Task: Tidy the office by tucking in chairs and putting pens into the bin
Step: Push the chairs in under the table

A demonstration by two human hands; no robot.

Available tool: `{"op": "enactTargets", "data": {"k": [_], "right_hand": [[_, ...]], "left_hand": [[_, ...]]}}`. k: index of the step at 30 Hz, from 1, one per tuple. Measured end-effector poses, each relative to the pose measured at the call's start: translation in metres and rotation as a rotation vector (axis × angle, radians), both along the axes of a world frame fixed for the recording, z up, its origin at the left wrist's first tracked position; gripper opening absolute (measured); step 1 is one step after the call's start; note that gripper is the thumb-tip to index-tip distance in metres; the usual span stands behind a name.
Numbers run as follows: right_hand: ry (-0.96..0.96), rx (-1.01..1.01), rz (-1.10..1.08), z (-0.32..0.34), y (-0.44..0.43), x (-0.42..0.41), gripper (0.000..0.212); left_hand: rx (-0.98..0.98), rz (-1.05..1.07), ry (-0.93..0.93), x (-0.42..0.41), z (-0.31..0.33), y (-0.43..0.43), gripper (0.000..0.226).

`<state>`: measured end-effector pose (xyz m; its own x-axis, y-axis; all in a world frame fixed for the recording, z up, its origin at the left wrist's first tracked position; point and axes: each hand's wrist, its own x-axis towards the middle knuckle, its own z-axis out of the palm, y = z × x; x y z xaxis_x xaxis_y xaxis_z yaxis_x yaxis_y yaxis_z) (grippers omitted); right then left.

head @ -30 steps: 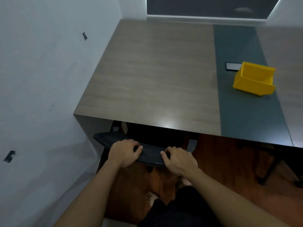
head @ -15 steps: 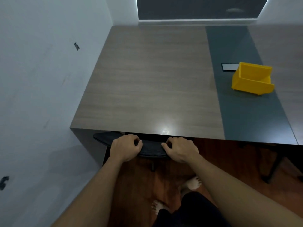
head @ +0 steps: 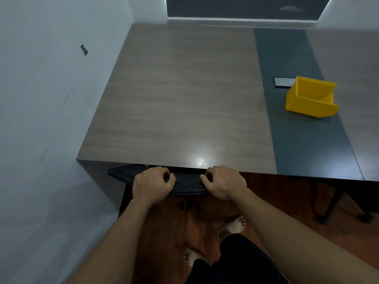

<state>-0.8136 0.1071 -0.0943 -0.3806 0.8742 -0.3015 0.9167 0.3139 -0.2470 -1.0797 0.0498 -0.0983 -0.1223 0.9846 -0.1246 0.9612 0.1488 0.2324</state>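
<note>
A black chair (head: 186, 184) stands under the near edge of the wooden desk (head: 180, 99); only the curved top of its backrest shows. My left hand (head: 152, 184) grips the backrest's top left of centre. My right hand (head: 224, 182) grips it right of centre, at the desk edge. A yellow bin (head: 310, 99) sits on the desk's dark grey strip at the right, its inside showing nothing. No pens are in view.
A dark phone (head: 284, 82) lies flat just behind the bin. A white wall (head: 51, 119) runs close along the desk's left side. Another chair's black legs (head: 336, 203) stand under the desk at the right. My bare feet (head: 235, 224) are on the reddish wood floor.
The chair has slid forward under the desk with both hands on its backrest; less of the backrest shows now. I have stepped closer to the desk.
</note>
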Motion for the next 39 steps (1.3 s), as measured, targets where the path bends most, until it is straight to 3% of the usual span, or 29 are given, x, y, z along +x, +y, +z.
{"op": "enactTargets", "data": {"k": [9, 17, 26, 39], "right_hand": [[-0.022, -0.031, -0.045, 0.006, -0.004, -0.004, 0.059], [0.099, -0.116, -0.129, 0.047, -0.008, 0.032, 0.080], [0.149, -0.085, -0.272, 0.075, -0.009, 0.163, 0.080], [0.197, -0.129, -0.417, 0.070, -0.028, 0.452, 0.079]], "left_hand": [[-0.016, 0.008, 0.021, -0.002, 0.004, -0.003, 0.046], [-0.117, -0.086, -0.237, 0.015, 0.038, -0.010, 0.039], [-0.044, -0.142, -0.299, 0.109, 0.088, -0.003, 0.041], [-0.018, -0.186, -0.314, 0.373, 0.095, 0.005, 0.047]]}}
